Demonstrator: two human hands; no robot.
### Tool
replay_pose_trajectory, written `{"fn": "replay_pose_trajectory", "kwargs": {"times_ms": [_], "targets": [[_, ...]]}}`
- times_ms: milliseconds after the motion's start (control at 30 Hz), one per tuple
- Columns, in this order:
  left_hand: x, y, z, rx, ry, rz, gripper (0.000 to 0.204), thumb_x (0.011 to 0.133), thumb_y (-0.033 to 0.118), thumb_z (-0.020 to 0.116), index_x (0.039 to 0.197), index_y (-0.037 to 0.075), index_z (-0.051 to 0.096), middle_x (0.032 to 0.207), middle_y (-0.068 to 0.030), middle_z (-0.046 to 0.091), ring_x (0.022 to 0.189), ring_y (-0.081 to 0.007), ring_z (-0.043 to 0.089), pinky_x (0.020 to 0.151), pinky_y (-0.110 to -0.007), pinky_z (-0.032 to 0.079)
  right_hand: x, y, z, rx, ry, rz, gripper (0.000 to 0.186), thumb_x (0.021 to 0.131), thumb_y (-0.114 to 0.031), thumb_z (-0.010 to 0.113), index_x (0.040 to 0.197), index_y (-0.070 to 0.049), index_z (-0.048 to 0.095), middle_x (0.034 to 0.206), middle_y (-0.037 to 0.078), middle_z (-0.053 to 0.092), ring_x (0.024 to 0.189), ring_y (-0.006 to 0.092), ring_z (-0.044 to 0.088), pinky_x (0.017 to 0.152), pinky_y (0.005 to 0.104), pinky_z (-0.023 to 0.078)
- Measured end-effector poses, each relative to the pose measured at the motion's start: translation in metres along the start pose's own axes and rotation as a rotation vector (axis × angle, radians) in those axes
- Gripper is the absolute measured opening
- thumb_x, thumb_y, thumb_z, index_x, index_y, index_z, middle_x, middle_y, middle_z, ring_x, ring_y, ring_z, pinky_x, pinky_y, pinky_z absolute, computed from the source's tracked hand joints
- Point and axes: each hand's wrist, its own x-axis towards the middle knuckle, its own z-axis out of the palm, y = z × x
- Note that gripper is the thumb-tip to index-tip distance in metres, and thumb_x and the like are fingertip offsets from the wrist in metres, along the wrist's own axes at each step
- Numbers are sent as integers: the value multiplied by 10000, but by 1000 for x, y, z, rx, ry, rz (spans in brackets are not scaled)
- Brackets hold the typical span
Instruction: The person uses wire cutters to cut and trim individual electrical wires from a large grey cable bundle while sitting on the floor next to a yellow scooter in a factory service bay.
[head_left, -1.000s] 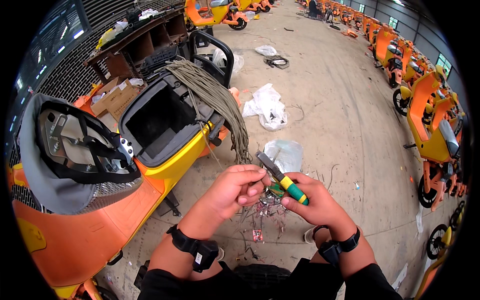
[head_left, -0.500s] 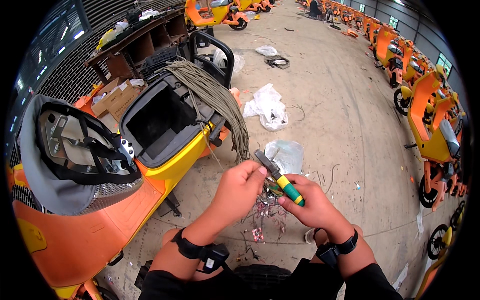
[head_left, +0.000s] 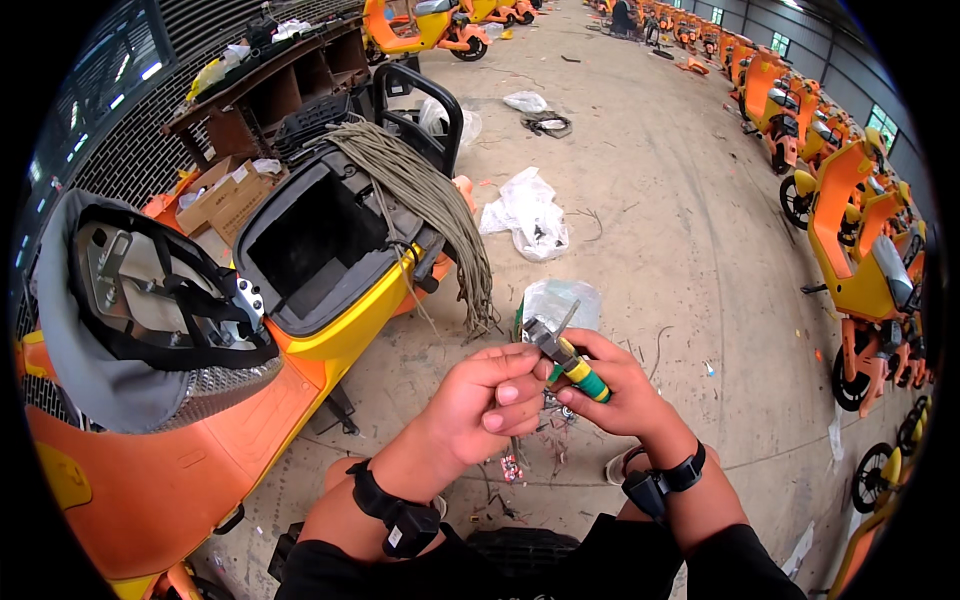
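Observation:
In my right hand (head_left: 630, 395) is a pair of pliers (head_left: 587, 381) with green and yellow handles, its grey metal head pointing up and away to the left. A thin grey piece sticks up beside the head. My left hand (head_left: 465, 405) is closed, thumb and forefinger pinched right beside the pliers' head. Whatever those fingers hold is too small to make out. Beyond the hands a clear plastic bag (head_left: 572, 300) lies on the floor. Below them are scattered wire scraps (head_left: 560, 448) and a small red-and-white piece (head_left: 511, 468).
On my left stands an orange and yellow scooter (head_left: 200, 450) with its seat (head_left: 165, 385) tipped up, an open storage box (head_left: 320, 250) and a coil of rope (head_left: 425, 200) draped over it. Parked scooters (head_left: 855, 265) line the right. A white plastic bag (head_left: 532, 215) lies ahead.
The pliers' head has turned and a thin grey piece now shows beside it. My left hand has rolled so its curled fingers face up. The right hand still grips the pliers.

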Motion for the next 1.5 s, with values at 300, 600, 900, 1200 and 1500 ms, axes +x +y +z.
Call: {"fn": "replay_pose_trajectory", "kwargs": {"times_ms": [300,600,900,1200,1500], "targets": [[17,5,-15,1167,524,452,161,1037,182,588,1030,25,623,735,-3,588,558,-100,536,511,-264,437,0,-12,9,-86,15,293,247,925,-192,743,1046,18,696,1241,168,648,1047,321,667,914,375,525],[21,-3,-21,1664,618,734,130,1005,144,619,986,15,625,729,-96,641,583,-223,616,550,-330,486,0,-26,10,126,-29,521,281,924,-211,750,1012,47,682,1214,174,663,979,320,663,876,384,528],[13,12,2,559,353,202,177,1027,141,568,963,-12,629,642,20,513,467,-65,404,455,-233,323,-8,-16,-3,12,-19,274,259,924,-209,753,1007,31,697,1301,187,621,1081,355,663,928,389,522],[8,11,0,316,257,122,176,1037,155,552,988,3,625,671,20,525,473,-68,413,464,-228,315,-8,-14,-2,-27,25,200,240,916,-205,757,974,21,700,1264,182,638,1024,363,676,894,389,537],[25,-8,-24,1747,627,860,150,975,150,662,994,2,644,776,-157,679,614,-246,646,592,-351,505,2,-25,10,-33,56,426,254,907,-198,752,932,46,683,1170,178,682,982,370,683,861,397,544]]}}
